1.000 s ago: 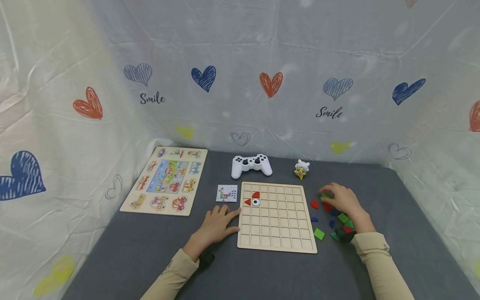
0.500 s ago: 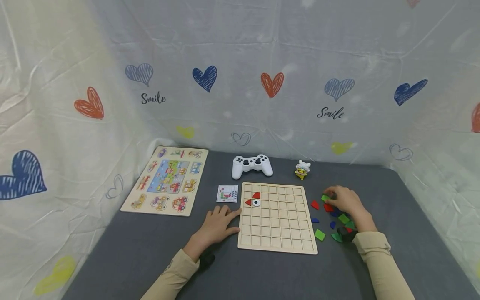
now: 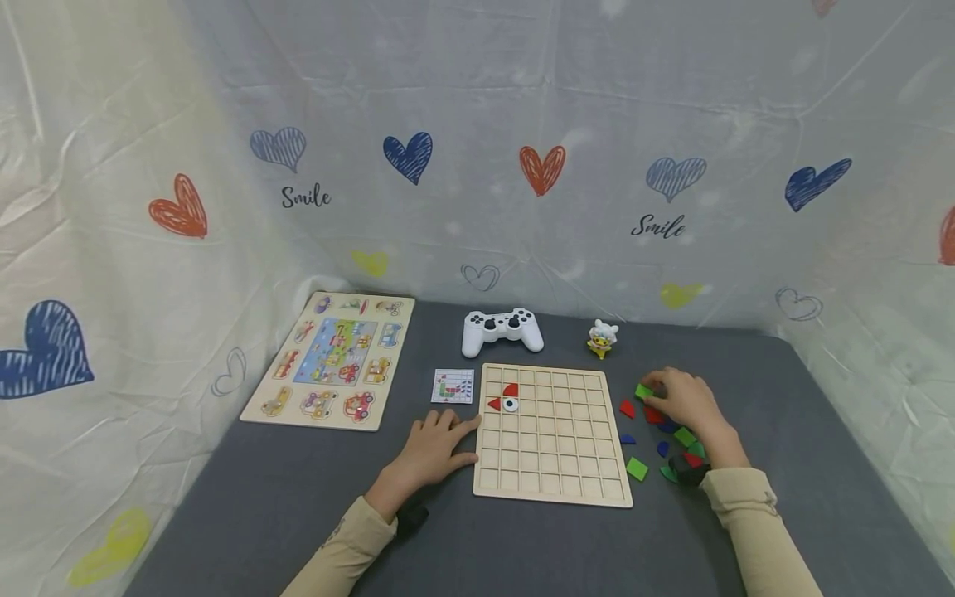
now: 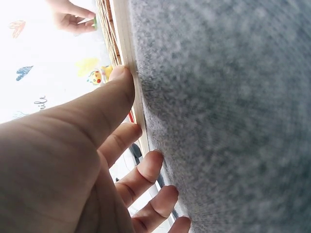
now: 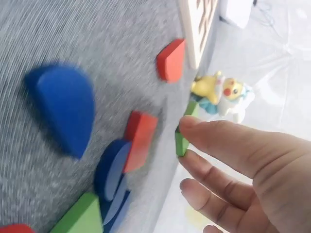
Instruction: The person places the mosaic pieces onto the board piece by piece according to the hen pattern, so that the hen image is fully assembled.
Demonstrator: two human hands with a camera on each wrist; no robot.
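Observation:
A pale wooden grid board (image 3: 555, 452) lies in the middle of the table. Near its upper left sit a red triangle (image 3: 494, 404), a red quarter-round piece (image 3: 511, 389) and a white eye piece (image 3: 511, 405). My left hand (image 3: 427, 453) rests against the board's left edge, its thumb and forefinger touching the rim with fingers spread. Right of the board, my right hand (image 3: 688, 404) pinches a green block (image 5: 181, 144) between thumb and forefinger. Below that hand lie loose pieces, among them a red block (image 5: 141, 138) and a blue rounded block (image 5: 65, 104).
A small pattern card (image 3: 453, 386) lies left of the board. Behind stand a white game controller (image 3: 502, 331) and a small figurine (image 3: 601, 339). A vehicle puzzle board (image 3: 328, 361) is at the far left. Another green block (image 3: 637, 468) lies beside the grid board's lower right corner.
My right hand has shifted slightly, and the green block at its fingertips shows more clearly, a little further left. My left hand has stayed at the board's edge.

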